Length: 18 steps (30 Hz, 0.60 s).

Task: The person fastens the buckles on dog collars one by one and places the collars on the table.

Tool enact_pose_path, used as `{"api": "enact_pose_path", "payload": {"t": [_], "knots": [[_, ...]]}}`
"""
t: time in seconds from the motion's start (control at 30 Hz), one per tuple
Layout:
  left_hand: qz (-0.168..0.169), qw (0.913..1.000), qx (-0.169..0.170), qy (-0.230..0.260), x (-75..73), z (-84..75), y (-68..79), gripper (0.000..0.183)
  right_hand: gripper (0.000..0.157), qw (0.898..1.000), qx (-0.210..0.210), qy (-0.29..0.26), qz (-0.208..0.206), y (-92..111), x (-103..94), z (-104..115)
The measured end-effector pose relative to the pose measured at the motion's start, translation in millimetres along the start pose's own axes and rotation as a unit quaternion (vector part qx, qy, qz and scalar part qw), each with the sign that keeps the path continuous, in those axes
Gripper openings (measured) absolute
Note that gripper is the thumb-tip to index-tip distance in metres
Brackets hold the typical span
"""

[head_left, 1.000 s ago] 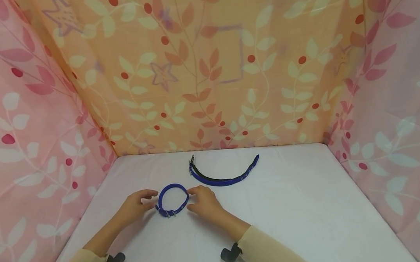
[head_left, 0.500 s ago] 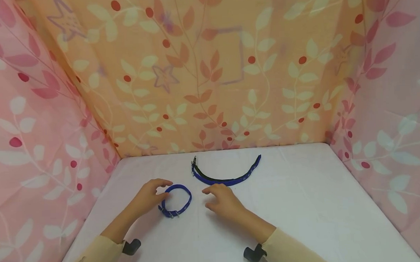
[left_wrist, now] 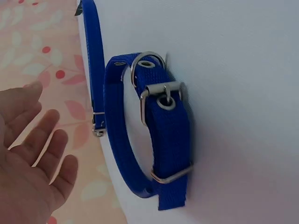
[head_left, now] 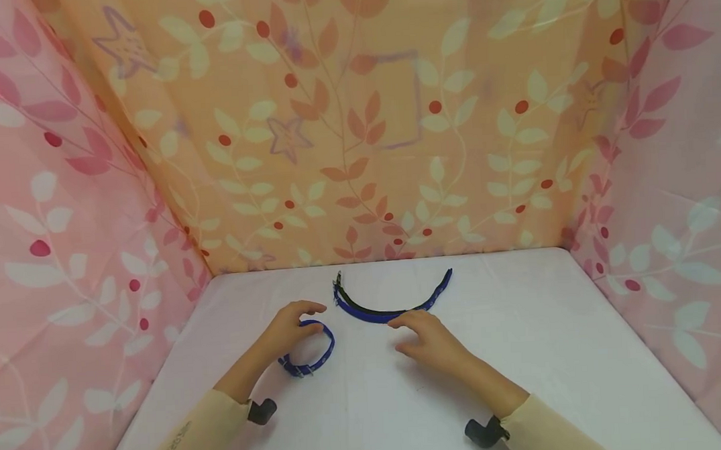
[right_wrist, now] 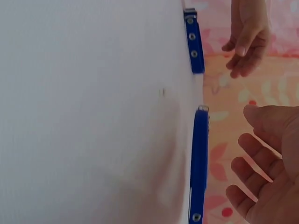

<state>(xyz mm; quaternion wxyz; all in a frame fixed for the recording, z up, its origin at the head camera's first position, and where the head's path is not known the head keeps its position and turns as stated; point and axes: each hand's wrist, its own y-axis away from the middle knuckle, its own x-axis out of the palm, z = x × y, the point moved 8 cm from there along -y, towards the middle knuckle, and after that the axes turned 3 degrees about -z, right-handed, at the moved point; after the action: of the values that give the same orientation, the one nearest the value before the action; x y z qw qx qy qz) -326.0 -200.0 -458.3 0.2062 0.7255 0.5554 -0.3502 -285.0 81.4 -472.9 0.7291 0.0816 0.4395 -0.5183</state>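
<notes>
Toward the far edge of the white table (head_left: 369, 412), from where I stand, lies an unfastened blue strap (head_left: 369, 316), black along its inner side. Finding: its length runs left to right in a bow, belly toward the person, both ends pointing away. The right hand (head_left: 434, 339) is nearer the belly; the strap lies ahead of it and to its left. Its fingers are loosely bent and hold nothing; a fingertip overlaps the strap in the head view, but the right wrist view shows them apart. The left hand (head_left: 289, 332), likewise relaxed and holding nothing, is above the buckled blue collar (left_wrist: 169, 128), apart from it in the left wrist view. Its fingertips point toward the strap's buckle end (head_left: 337, 284), judged nearer to it than to the right hand.
</notes>
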Motion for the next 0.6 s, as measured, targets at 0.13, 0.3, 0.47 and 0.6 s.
{"api": "enact_pose_path", "payload": {"t": [0.13, 0.3, 0.47, 0.6], "knots": [[0.012, 0.9999, -0.008, 0.006, 6.0, 1.6, -4.9, 0.041, 0.04, 1.0, -0.013, 0.004, -0.004, 4.0, -16.1, -8.6], [0.003, 0.9999, -0.011, 0.004, 6.4, -0.9, -13.7, 0.045, 0.042, 1.0, -0.014, 0.021, -0.013, 7.8, -32.2, -25.8], [-0.007, 1.0, 0.004, -0.003, 7.1, 5.0, -30.1, 0.047, 0.042, 0.999, 0.01, 0.039, -0.027, 6.6, -48.6, -53.5], [-0.009, 0.9998, 0.015, -0.013, 6.8, 11.6, -39.6, 0.052, 0.042, 0.998, 0.029, 0.043, -0.035, 3.7, -59.9, -75.7]]}}
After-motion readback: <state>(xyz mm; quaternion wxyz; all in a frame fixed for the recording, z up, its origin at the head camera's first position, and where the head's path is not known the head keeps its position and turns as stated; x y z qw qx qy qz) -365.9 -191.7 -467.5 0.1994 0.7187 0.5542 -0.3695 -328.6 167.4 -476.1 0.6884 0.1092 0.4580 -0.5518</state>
